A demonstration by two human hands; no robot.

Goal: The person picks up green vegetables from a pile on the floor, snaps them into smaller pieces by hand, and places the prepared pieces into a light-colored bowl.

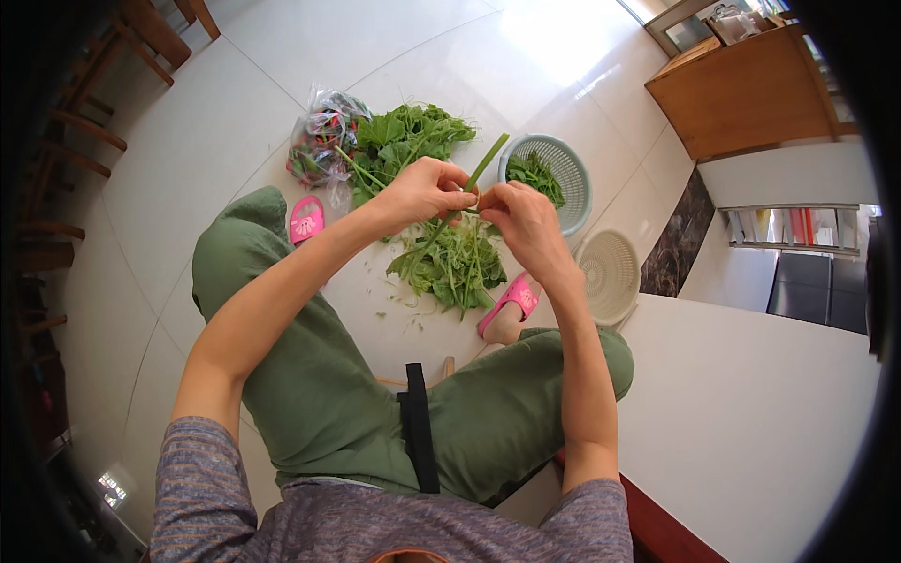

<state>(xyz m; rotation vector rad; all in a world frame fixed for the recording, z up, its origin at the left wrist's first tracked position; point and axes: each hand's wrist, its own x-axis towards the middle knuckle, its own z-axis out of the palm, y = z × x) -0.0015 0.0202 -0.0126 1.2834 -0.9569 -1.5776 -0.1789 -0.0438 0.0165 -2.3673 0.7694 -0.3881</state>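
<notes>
My left hand [427,190] grips a thick green vine stem [487,162] that slants up to the right. Close beside it, the fingertips of my right hand [522,217] are pinched near the same stem; whether they hold a thin strand of it is hard to tell. On the floor below my hands lies a loose heap of pale green stems, tendrils and leaves [457,264]. Beyond my left hand is a larger pile of leafy greens [405,134]. A grey-blue plastic colander [576,184] with green leaves [535,176] in it stands just past my right hand.
A clear plastic bag [322,137] with red and green contents touches the leafy pile. A cream plastic basket [609,278] sits beside my right forearm. Wooden chairs [91,130] line the left, and a wooden cabinet [739,91] stands at upper right. Pink slippers [307,219] are on my feet.
</notes>
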